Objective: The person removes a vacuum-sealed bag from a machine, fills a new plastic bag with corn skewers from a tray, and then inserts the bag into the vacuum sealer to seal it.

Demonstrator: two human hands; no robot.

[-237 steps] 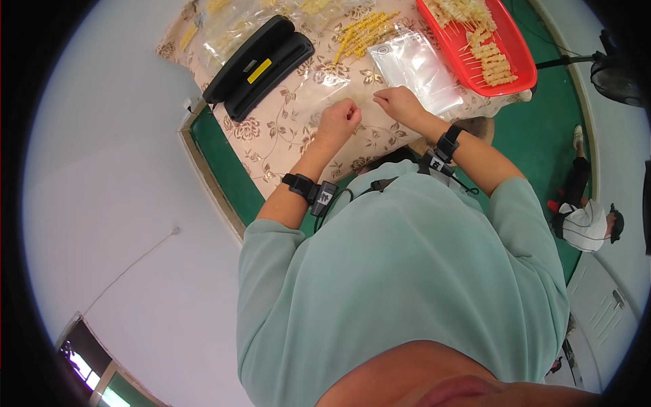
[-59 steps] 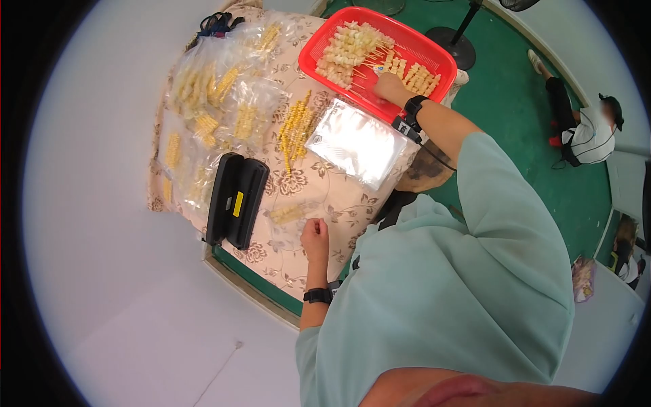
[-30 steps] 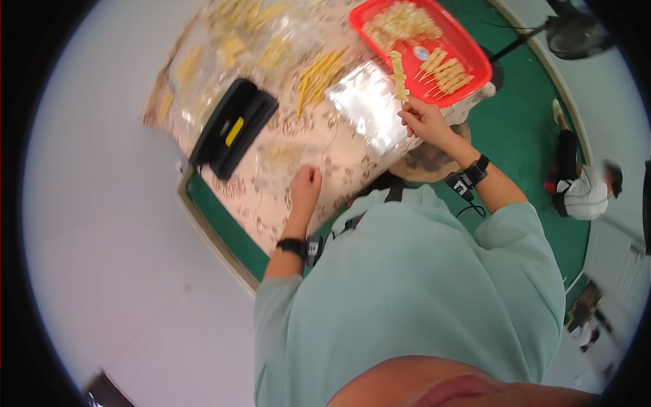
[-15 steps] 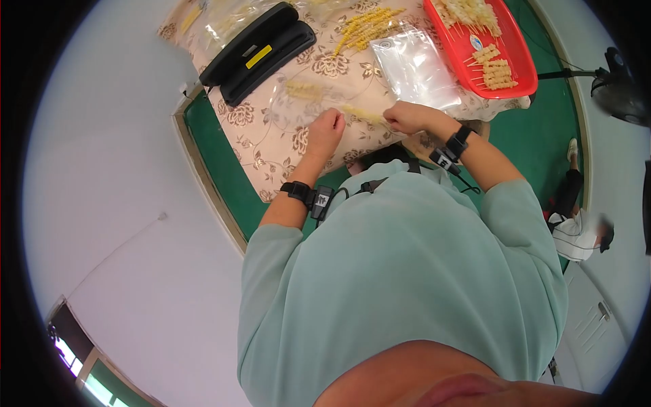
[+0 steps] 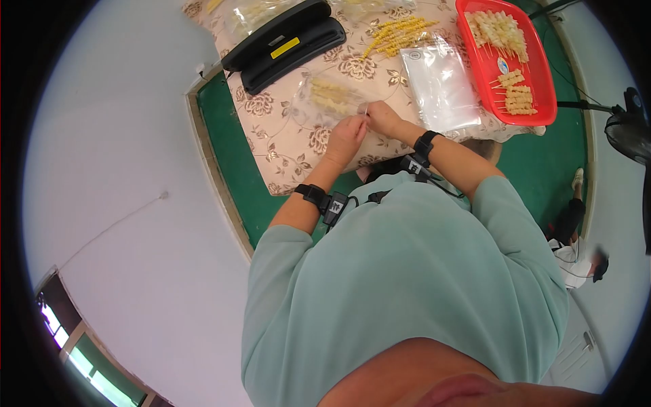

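Two of my hands are at work on one clear bag (image 5: 329, 98), which lies on the flowered tablecloth (image 5: 285, 146) just beyond my fingertips. Inside it I count two, perhaps three, pale skewers (image 5: 332, 100); the plastic blurs them, so I cannot be sure. My left hand (image 5: 347, 133) is curled, fingers pinched together at the bag's near edge. My right hand (image 5: 384, 117) sits just beside it, almost touching, fingers likewise closed on the bag's mouth; whether a skewer stick is between them I cannot tell. Both forearms angle in from my chest, each wrist wearing one black band.

Beyond my right hand lies one flat stack of empty clear bags (image 5: 441, 88), and further out to that side one red tray (image 5: 510, 61) with two groups of skewers in it. Ahead of both hands, past the bag, sits one loose pile of yellow skewers (image 5: 400, 34). Beyond my left hand lies one long black device (image 5: 285, 44) with a yellow label. Nothing lies between my hands and the bag.
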